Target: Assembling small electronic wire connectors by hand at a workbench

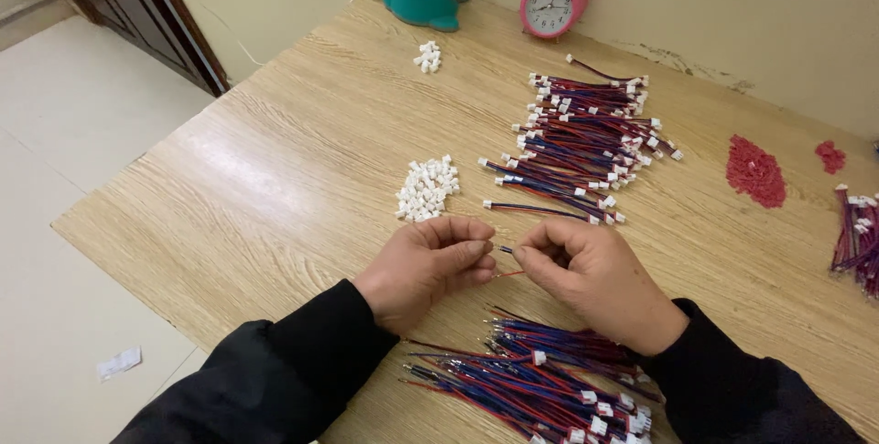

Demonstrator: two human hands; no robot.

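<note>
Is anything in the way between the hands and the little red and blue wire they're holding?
Nothing visible is. The left hand and right hand both already pinch the red and blue wire pair with their fingertips, just above the wooden table. The pile of white connectors sits apart, beyond the hands.

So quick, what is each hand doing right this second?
Left hand: closed, fingertips pinched; what they pinch is hidden.
Right hand: closed, pinching a thin red and blue wire pair that runs between the two hands.

Home room: wooden table, pink alarm clock.
</note>
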